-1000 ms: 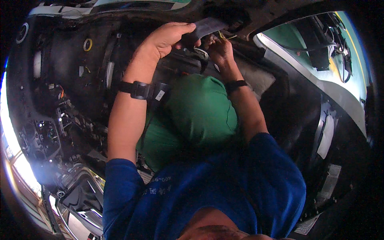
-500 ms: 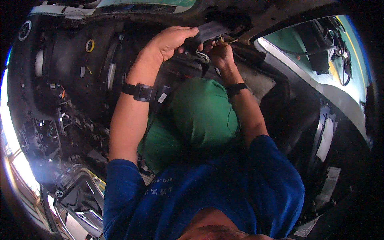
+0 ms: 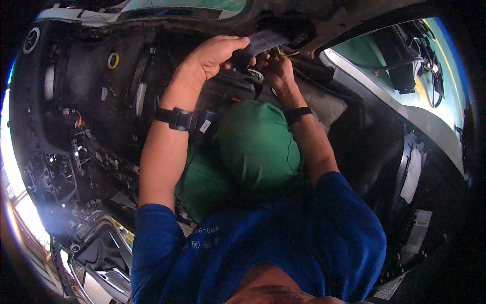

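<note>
At the top middle, inside a dark stripped car interior, my left hand [image 3: 218, 53] grips the edge of a dark grey flat panel [image 3: 267, 42]. Its thumb lies along the panel's near side and the other fingers curl beneath. My right hand [image 3: 279, 72] is just right of it, fingers bent in under the panel, close to a thin yellow wire [image 3: 286, 52]. The panel and shadow hide those fingertips, so what they pinch cannot be made out. Between the two hands, a pale curved piece [image 3: 254, 75] with a dark strip hangs down.
My knee in green trousers [image 3: 258, 142] rises between my forearms. A roll of yellow tape [image 3: 113, 61] lies on the dark surface at left. Exposed brackets and wiring [image 3: 78, 152] run down the left side. The pale door-opening frame [image 3: 385, 96] slants along the right.
Very little differs. The panel and my left hand have shifted slightly, and my right hand has turned a little beneath the panel's edge.
</note>
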Tool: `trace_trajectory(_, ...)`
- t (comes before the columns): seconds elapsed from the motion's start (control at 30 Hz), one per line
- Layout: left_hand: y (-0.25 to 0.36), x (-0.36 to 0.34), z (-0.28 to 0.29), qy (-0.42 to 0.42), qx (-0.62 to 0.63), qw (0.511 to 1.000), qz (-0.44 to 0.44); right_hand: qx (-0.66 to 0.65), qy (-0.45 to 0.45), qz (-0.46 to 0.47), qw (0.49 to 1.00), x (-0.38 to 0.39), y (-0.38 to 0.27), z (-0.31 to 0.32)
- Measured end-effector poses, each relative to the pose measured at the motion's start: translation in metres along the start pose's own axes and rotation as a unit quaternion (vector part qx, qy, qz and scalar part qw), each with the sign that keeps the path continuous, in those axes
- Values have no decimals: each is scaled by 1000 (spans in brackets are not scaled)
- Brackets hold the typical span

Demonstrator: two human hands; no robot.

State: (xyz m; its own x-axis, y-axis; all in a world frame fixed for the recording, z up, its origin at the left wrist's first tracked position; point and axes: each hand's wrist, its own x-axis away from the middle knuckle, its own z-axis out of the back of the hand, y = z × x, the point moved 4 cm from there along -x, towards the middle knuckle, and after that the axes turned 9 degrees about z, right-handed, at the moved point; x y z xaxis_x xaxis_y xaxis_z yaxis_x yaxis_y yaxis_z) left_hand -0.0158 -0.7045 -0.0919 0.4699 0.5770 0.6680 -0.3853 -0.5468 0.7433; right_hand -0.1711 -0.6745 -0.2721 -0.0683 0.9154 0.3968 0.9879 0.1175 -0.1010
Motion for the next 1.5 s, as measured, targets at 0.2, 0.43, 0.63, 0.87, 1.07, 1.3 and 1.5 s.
trace_trajectory(0.2, -1, -1, 5, 8, 0, 1000, 2, 2, -31, 6, 1000, -2, 0, -1)
trace_trajectory(0.43, -2, -5, 10, 23, 22, 999, -1, 1, 55, 47, 997, 2, -5, -1)
trace_trajectory(0.63, -3, -7, 13, -3, 40, 999, 1, 56, -18, 51, 997, -6, -4, 3)
trace_trajectory(0.87, -5, -5, 10, 4, 22, 1000, -10, 32, 50, 43, 997, -4, -4, 6)
trace_trajectory(1.07, -6, -5, 6, 7, 9, 1000, -4, -10, -35, 37, 999, -4, -1, -4)
trace_trajectory(1.3, -7, -4, 6, 17, 9, 1000, 3, -24, -22, 5, 999, -7, -2, 2)
trace_trajectory(1.5, -3, 0, 2, 29, 21, 999, 13, 3, -14, 21, 1000, -1, -4, -1)
